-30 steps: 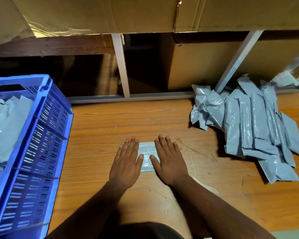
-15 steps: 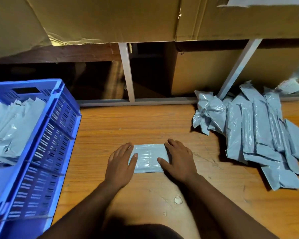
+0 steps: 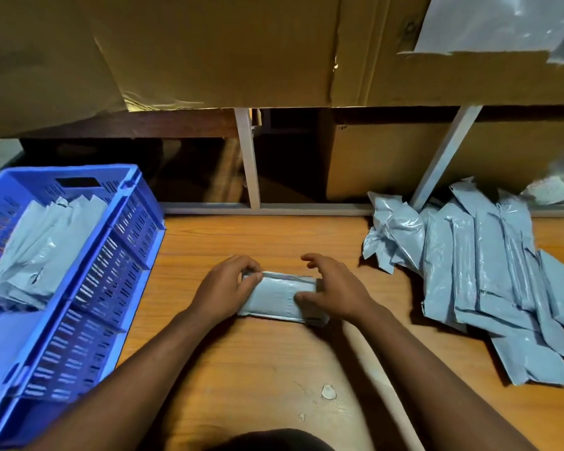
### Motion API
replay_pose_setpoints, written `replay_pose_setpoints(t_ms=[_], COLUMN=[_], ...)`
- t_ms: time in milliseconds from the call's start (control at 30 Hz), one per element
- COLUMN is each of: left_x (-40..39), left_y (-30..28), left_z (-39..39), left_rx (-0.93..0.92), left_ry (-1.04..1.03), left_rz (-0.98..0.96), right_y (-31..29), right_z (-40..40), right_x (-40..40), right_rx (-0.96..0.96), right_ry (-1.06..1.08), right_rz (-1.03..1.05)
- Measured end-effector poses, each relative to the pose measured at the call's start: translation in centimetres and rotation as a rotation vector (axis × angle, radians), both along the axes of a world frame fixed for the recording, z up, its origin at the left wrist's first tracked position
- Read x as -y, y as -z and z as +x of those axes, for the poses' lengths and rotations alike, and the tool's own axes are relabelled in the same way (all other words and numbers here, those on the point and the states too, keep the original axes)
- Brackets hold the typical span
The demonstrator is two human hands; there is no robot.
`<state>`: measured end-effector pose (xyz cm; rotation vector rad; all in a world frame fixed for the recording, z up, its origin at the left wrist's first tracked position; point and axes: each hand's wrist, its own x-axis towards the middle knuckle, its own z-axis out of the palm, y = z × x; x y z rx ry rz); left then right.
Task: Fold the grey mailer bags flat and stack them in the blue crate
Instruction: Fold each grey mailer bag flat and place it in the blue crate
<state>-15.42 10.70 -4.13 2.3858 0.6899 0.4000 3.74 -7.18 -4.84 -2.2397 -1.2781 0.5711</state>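
A folded grey mailer bag lies on the wooden table in front of me. My left hand pinches its left end, fingers curled over the far edge. My right hand grips its right end, thumb on top and fingers arched over the far corner. The blue crate stands at the left and holds several folded grey bags. A pile of unfolded grey mailer bags lies at the right.
Cardboard boxes overhang the back of the table, with white frame bars beneath. Bare wooden table stretches between crate and pile. Small scraps lie near the front edge.
Both hands went from pressing flat on the bag to sliding apart to its ends, then curling around and gripping it. The camera view has tilted up a little.
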Motion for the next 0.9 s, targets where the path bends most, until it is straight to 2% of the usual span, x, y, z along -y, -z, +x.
replay_pose_setpoints(t_ms=[67,133,233,367,433,500,567,633,767,900], left_x=[0.7,1.3,2.2,4.2,5.0,5.7,6.0,6.1,6.9,7.1], left_y=[-0.8,-0.8,1.1,5.7,6.5,6.5,6.6,7.1,9.0,9.8], left_z=[-0.6,-1.5,-3.1,-5.3,-5.6,-4.9,-3.1,-1.0,0.4,0.2], left_rx=[0.112,0.203,0.183,-0.071,-0.114,-0.065,-0.027,-0.087,-0.258,-0.303], left_ry=[0.042,0.104,0.141,0.184,0.150,0.083,0.075,0.095,0.038,0.012], left_rz=[0.056,0.173,0.213,0.038,0.032,0.074,0.150,0.219,0.244,0.279], right_y=[-0.1,0.1,1.8,5.1,5.0,4.4,4.1,4.8,8.0,8.6], right_z=[0.0,-0.4,-1.2,-1.8,-1.3,-1.1,-1.9,-3.8,-6.6,-6.7], right_x=[0.5,1.2,2.6,4.8,5.5,5.3,3.7,1.6,0.0,0.0], right_rx=[0.122,0.217,0.297,0.329,0.299,0.239,0.216,0.221,0.280,0.343], right_ry=[-0.097,-0.107,-0.136,-0.363,-0.433,-0.382,-0.262,-0.175,-0.117,-0.120], right_rz=[0.048,0.205,0.260,-0.072,-0.198,-0.185,-0.065,0.012,-0.016,-0.015])
